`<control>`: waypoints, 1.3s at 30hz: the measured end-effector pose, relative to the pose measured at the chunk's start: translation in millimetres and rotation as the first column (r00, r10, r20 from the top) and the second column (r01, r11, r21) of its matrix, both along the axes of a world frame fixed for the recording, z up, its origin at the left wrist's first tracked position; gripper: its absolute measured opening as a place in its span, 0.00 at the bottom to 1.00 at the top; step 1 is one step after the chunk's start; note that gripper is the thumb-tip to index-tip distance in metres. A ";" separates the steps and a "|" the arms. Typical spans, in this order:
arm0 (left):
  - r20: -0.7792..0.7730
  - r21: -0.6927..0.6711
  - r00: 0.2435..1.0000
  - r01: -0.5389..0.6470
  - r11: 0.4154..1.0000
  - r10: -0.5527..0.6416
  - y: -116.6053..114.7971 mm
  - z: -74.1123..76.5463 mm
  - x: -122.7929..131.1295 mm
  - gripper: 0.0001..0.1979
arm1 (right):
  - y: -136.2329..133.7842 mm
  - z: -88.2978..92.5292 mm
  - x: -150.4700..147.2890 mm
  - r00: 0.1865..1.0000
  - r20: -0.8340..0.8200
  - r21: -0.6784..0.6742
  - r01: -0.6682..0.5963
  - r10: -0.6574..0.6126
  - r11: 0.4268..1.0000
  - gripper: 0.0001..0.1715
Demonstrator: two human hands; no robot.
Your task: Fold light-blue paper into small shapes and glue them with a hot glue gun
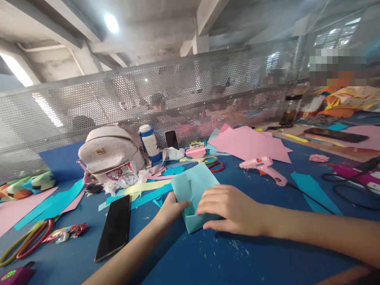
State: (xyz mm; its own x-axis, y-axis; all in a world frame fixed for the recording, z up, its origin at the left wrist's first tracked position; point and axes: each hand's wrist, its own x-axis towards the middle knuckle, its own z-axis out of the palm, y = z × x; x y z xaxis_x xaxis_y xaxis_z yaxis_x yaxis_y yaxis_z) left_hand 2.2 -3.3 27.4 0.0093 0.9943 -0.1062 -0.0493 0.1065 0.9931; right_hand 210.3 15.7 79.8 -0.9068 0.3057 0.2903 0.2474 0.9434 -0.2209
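Note:
A light blue sheet of paper (194, 186), partly folded, lies on the blue table (208, 257). My left hand (170, 209) pinches its left edge, fingers closed on the fold. My right hand (230, 208) lies over the paper's lower right part, fingers stretched out flat and pressing the folded edge down. Both forearms reach in from the bottom of the view.
A black phone (114, 227) lies left of my hands. A pink glue gun (264, 168) with a cord, pink paper sheets (252, 144), scissors (215, 164), a beige backpack (109, 152), a bottle (149, 140) and paper scraps surround them. A perforated metal screen (89, 103) stands behind, with people beyond it.

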 end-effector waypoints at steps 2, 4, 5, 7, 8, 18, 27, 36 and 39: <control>0.006 0.008 0.998 0.070 0.998 -0.070 -1.2 3.6 -0.8 0.04 | -5.7 -5.6 -12.4 0.997 0.051 0.018 0.057 -0.057 0.998 0.19; 0.028 0.025 0.997 0.075 0.997 -0.076 -2.8 5.2 0.4 0.06 | -5.9 -9.8 -24.1 0.990 0.099 0.014 0.095 -0.096 0.995 0.16; 0.036 0.028 0.996 0.076 0.997 -0.077 -3.8 5.1 1.5 0.07 | -4.7 -10.7 -29.2 0.985 0.132 0.006 0.110 -0.110 0.994 0.13; 0.047 0.024 0.996 0.079 0.997 -0.080 -6.1 4.0 4.1 0.08 | -1.3 -11.1 -37.1 0.972 0.197 -0.013 0.136 -0.131 0.991 0.10; 0.050 0.020 0.995 0.080 0.997 -0.081 -7.2 3.3 5.2 0.09 | 0.5 -11.0 -39.9 0.966 0.218 -0.027 0.145 -0.136 0.989 0.11; 0.183 -0.013 0.972 0.151 0.988 -0.146 -6.9 0.5 4.0 0.11 | 13.3 -20.2 -40.8 0.983 0.180 -0.199 0.056 -0.020 0.978 0.09; 0.207 0.006 0.965 0.165 0.986 -0.163 -5.2 -10.3 4.0 0.06 | 17.5 -18.1 -36.3 0.981 0.187 -0.195 -0.021 0.058 0.981 0.08; 0.138 0.036 0.971 0.194 0.980 -0.197 -1.4 -17.1 0.2 0.04 | 20.1 -18.2 -33.6 0.957 0.255 -0.161 -0.097 0.136 0.982 0.09; 0.125 0.035 0.970 0.204 0.978 -0.206 -2.0 -16.1 0.1 0.04 | 21.0 -16.7 -33.7 0.953 0.271 -0.169 -0.088 0.132 0.982 0.09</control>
